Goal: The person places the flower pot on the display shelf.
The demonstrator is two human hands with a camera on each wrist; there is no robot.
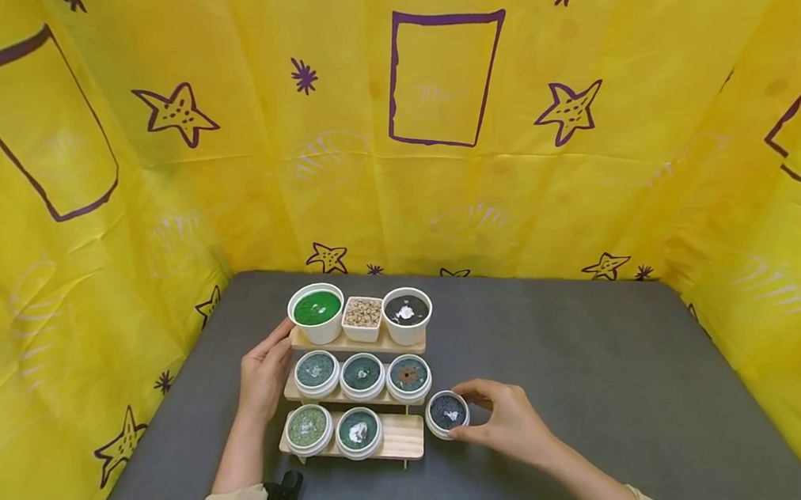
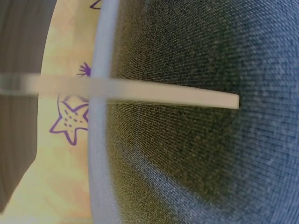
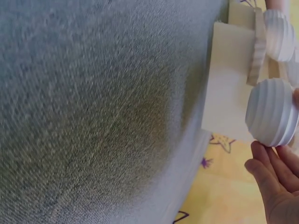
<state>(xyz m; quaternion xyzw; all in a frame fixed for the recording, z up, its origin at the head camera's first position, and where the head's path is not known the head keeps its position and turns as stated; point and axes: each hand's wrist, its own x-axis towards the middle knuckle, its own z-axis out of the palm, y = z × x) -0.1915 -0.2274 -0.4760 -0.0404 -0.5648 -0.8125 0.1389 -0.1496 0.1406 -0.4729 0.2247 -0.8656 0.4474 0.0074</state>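
In the head view my right hand (image 1: 509, 423) pinches a small white pot (image 1: 447, 415) with dark contents, held just right of the bottom shelf. The right wrist view shows that pot's ribbed side (image 3: 272, 112) at the fingertips. My left hand (image 1: 263, 377) holds the left end of the top shelf of a three-tier wooden stand (image 1: 404, 438). Bottom shelf: a pale-green pot (image 1: 309, 426) and a teal pot with a white dab (image 1: 359, 430); its right end is bare wood. Three similar pots, one brown-topped (image 1: 409, 376), fill the middle shelf.
On the top shelf are a green-filled cup (image 1: 317, 309), a square cup of tan bits (image 1: 362, 314) and a dark-filled cup (image 1: 407, 310). The stand sits on a dark grey table (image 1: 581, 353) with yellow patterned cloth (image 1: 367, 189) around it. A black object (image 1: 289, 488) is by the left wrist.
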